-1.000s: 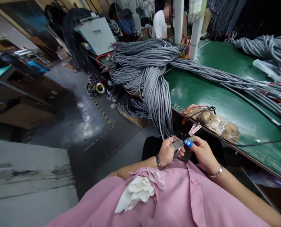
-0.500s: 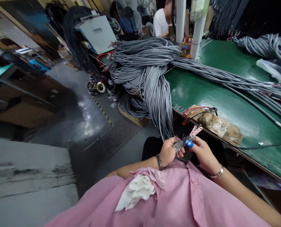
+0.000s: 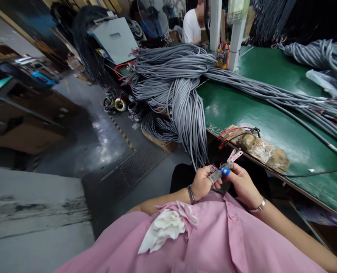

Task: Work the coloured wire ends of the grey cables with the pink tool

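Note:
My left hand (image 3: 203, 183) is closed on the end of a grey cable (image 3: 189, 117), with thin coloured wires (image 3: 213, 167) showing above the fingers. Close against it, my right hand (image 3: 241, 181) pinches at the wire ends; its fingertips hide what they grip. Grey wraps cover some fingertips, and a blue wrap sits on a right-hand finger. A pink clip-like piece (image 3: 234, 155) sticks up just above my right hand. The cable bundle hangs off the table beyond both hands.
A green table (image 3: 222, 110) spans the right side. On its near edge lies a taped wooden block (image 3: 266, 153) with red and black wires. Grey cables stretch across the table. A person in a white shirt (image 3: 191, 26) is at the back. A grey box (image 3: 114, 40) stands at the left.
Both hands stay close together at almost the same spot. The fingertips of my right hand have shifted slightly, and the coloured wires lie a little differently.

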